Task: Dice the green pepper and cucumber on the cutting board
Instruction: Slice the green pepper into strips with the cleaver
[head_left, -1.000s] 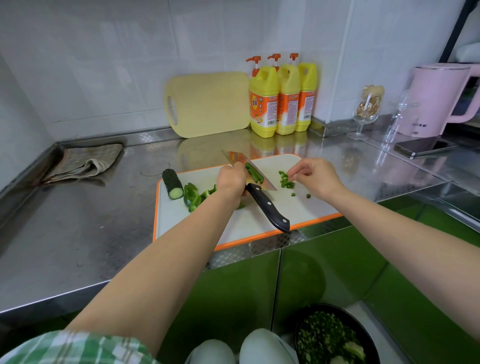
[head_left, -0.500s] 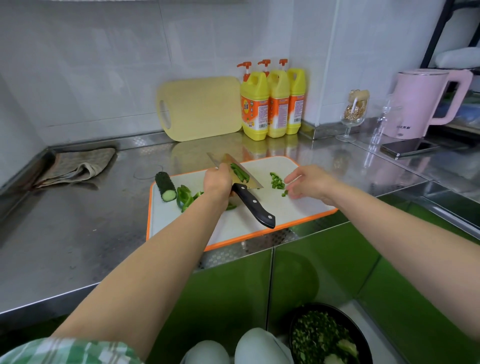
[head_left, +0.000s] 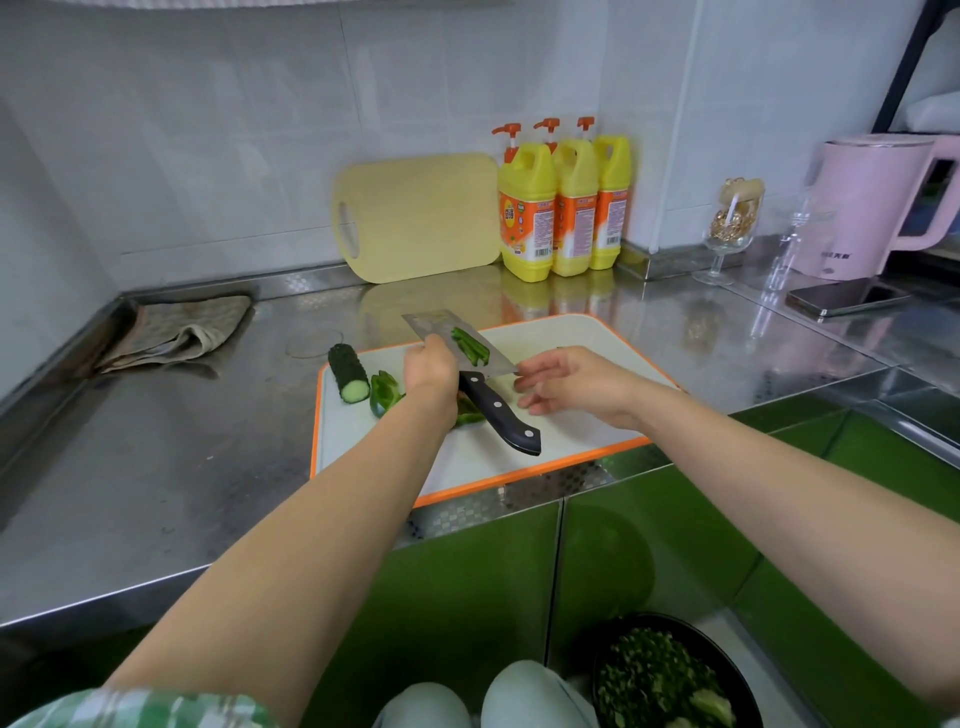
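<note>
Far L of the white plastic cutting board w/ orange rim (head_left: 566, 441), a crumpled beige cloth (head_left: 174, 332) is lying on the steel counter (head_left: 156, 467). On the board's L end, a short dark-green cucumber piece (head_left: 349, 371) is resting w/ its pale cut face toward the camera. Just R of it, curled green pepper pieces (head_left: 385, 392) are sitting on the board, partly hidden by the L wrist.

Over the board's middle, the L hand (head_left: 431, 371) is gripping the steel cleaver w/ black riveted handle (head_left: 500, 418) at the blade's heel, fingers curled round it. The blade is tilting almost flat, carrying long green pepper strips (head_left: 470, 347) on its upper face; the handle is pointing toward the board's front edge.

R of the cleaver, the R hand (head_left: 576, 384) is hovering over the board, fingers loosely extended, holding nothing, tips just beside the blade's heel; contact can't be told.

Behind the board, a pale yellow chopping board (head_left: 421, 218) is leaning on the tiled wall, w/ three yellow pump bottles (head_left: 563, 208) R of it. Far R of the board, a pink kettle (head_left: 872, 202) is standing.
</note>
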